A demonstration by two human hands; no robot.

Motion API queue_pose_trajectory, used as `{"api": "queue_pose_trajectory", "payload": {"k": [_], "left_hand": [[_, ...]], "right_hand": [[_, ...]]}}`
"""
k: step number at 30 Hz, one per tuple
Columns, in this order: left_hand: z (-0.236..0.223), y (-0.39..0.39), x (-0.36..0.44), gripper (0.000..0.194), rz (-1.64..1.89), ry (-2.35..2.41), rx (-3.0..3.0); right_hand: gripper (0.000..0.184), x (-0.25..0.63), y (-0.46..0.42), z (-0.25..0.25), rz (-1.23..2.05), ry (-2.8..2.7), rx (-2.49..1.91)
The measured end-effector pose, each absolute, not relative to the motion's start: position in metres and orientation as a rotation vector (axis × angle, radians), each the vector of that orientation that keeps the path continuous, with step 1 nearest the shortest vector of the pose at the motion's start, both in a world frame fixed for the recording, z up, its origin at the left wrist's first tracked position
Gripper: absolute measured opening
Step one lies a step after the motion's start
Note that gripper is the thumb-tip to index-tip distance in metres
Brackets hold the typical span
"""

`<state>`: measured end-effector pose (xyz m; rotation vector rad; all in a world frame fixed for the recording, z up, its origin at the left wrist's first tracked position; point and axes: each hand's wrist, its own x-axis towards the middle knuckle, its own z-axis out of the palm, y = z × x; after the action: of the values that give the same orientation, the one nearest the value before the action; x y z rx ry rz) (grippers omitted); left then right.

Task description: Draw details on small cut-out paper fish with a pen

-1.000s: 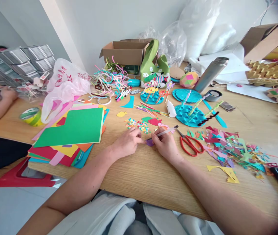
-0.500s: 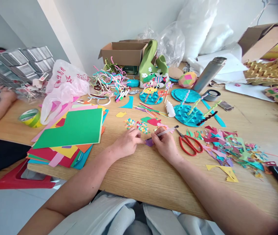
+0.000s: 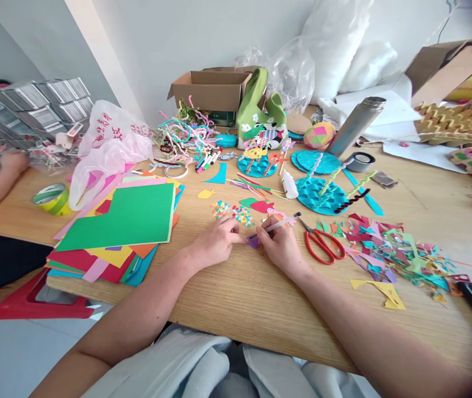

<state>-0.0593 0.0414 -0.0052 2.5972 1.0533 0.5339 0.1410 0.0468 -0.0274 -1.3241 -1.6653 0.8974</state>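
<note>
In my right hand [image 3: 279, 246] is a pen [image 3: 279, 222] with a clear barrel and dark end, its tip down at a small purple paper piece [image 3: 253, 241] on the table. My left hand [image 3: 214, 243] has its fingers curled, and the fingertips press the left edge of that piece. Part of the paper is hidden by my fingers. Just beyond lie piles of paper confetti [image 3: 242, 216], a red paper fish [image 3: 262, 206], and a yellow paper fish [image 3: 206, 194]. Red-handled scissors [image 3: 322, 246] rest to the right of my right hand.
Coloured paper sheets [image 3: 123, 218] are stacked at left, beside a tape roll [image 3: 51, 198]. Paper scraps [image 3: 402, 254] spread at right. Behind stand blue craft discs [image 3: 322, 196], a glue bottle [image 3: 289, 185] and a steel flask [image 3: 356, 127]. Another person's hands [image 3: 5, 160] are at far left.
The pen's upper end has shifted slightly left as my right hand makes a tiny movement over the purple paper. My left hand stays in place.
</note>
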Motion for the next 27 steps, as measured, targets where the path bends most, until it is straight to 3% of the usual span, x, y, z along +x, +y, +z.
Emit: {"api": "queue_pose_trajectory", "payload": {"k": [27], "left_hand": [[-0.0067, 0.0420, -0.0593, 0.041, 0.531, 1.064, 2.599]], "right_hand": [[0.020, 0.1412, 0.0456, -0.0255, 0.885, -1.655, -1.337]]}}
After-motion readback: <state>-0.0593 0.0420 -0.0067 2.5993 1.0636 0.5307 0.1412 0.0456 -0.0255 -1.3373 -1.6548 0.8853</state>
